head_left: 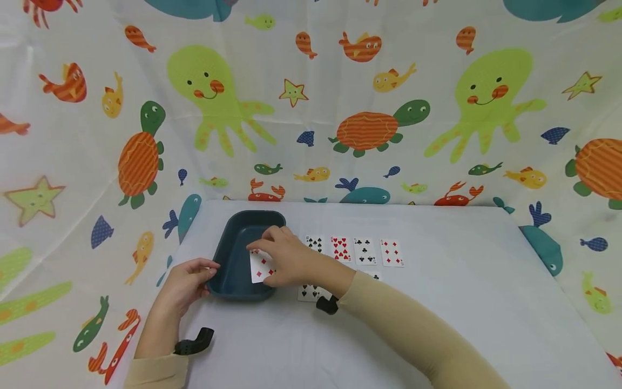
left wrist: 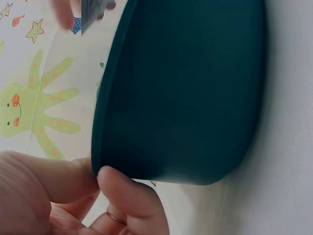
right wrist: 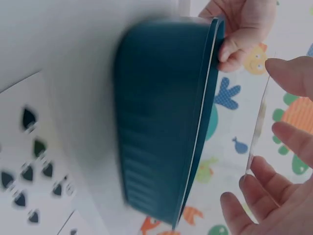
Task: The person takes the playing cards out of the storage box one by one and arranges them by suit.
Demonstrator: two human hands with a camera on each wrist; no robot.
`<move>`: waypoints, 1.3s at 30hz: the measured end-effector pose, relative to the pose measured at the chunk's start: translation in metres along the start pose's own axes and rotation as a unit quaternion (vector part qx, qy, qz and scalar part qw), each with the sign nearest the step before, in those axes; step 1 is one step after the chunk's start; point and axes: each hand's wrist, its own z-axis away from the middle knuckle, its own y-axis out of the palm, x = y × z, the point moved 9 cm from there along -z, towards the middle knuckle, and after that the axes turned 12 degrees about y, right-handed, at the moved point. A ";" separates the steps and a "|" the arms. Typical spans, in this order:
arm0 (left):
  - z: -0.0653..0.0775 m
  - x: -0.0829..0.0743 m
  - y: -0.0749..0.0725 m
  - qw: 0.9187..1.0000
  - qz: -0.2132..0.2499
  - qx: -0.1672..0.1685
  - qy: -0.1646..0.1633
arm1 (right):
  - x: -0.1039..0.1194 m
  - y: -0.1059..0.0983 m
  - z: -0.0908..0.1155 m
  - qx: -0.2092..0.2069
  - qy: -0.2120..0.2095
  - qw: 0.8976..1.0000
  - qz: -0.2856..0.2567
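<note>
A dark teal tray (head_left: 241, 296) stands on the left part of the table. My left hand (head_left: 187, 283) pinches its rim at the near left, thumb and fingertips on the edge, as the left wrist view shows up close. Over the tray, my right hand (head_left: 293, 260) holds a playing card (head_left: 259, 267) with red diamonds, gripped by its edges between thumb and fingers. The right wrist view shows that card nearly edge-on, higher than the tray rim. Part of the card's face is hidden behind the right hand.
Right of the tray lie face-up cards in rows: spades (head_left: 314, 243), hearts (head_left: 341, 249), clubs (head_left: 365, 252) and diamonds (head_left: 391, 253) at the back. Nearer are another spades card (head_left: 308, 293) and a clubs card, partly hidden by the right arm. A sea-animal printed cloth (head_left: 301, 162) hangs behind.
</note>
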 end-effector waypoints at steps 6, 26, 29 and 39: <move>0.000 0.003 0.001 1.000 0.015 0.005 -0.002 | -0.030 -0.010 0.027 0.004 0.039 0.999 -0.037; -0.003 0.003 0.000 1.000 -0.002 -0.001 -0.007 | -0.156 -0.020 0.133 -0.024 0.150 0.983 -0.099; -0.004 0.003 0.001 1.000 -0.003 0.000 -0.007 | -0.173 -0.020 0.152 -0.029 0.165 0.982 -0.088; -0.002 0.003 0.000 1.000 -0.005 0.005 -0.008 | -0.223 -0.012 0.202 -0.040 0.198 0.978 -0.050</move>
